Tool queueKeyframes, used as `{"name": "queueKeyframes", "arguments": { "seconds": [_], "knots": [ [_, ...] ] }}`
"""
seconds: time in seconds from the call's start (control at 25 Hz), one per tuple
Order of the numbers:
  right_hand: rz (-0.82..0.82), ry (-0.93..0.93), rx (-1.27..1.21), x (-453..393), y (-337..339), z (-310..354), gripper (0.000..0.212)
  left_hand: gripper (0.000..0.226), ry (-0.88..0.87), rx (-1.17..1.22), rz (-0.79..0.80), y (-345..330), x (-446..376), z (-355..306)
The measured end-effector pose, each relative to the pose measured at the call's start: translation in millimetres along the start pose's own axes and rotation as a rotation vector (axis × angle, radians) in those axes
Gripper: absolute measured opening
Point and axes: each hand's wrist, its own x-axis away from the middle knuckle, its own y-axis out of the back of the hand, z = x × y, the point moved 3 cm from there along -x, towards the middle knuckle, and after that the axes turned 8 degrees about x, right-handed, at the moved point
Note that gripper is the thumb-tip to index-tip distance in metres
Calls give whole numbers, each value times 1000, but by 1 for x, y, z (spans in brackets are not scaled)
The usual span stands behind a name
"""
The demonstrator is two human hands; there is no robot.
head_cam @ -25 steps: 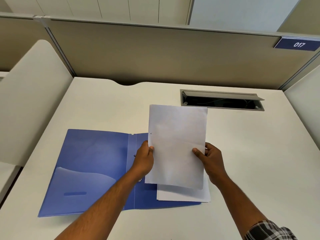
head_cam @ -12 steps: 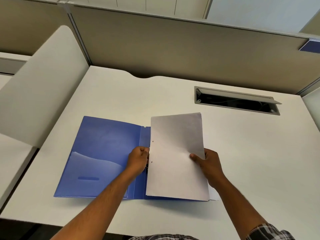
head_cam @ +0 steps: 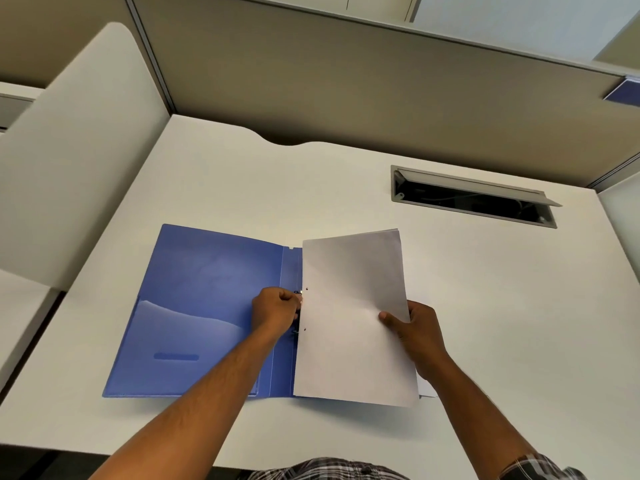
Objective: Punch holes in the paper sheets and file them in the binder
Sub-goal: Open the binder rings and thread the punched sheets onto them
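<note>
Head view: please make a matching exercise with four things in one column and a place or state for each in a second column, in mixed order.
Things:
1. blue binder
2. top paper sheet
3. left hand
4. cable hatch

Places or states:
A. recessed in the desk, lid ajar, far right
B. lies open and flat on the desk
C. has two punched holes near its left edge
D. at the binder's rings, fingers curled

Pairs: 1-B, 2-C, 3-D, 4-A

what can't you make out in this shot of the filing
Head view only:
- Binder rings: mostly hidden behind the left hand and held sheet.
- Sheets underneath: covered by that sheet; only a corner shows.
- Right hand fingers: behind the paper.
- Cable slot contents: too dark.
</note>
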Motion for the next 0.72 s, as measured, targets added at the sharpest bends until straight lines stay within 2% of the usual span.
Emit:
{"name": "queueKeyframes", "arguments": {
  "seconds": [0.12,0.32,0.52,0.72],
  "knots": [
    [-2,-14,21,2,-5,-1,12,25,32,23,28,-3,-5,6],
    [-26,-23,79,4,-8,-4,13,22,71,27,45,-6,-9,13],
    [-43,-5,157,4,-10,2,13,38,75,6,-1,-9,-11,14],
    [-52,2,207,5,-9,2,11,31,107,87,-11,-13,-12,11]
  ]
}}
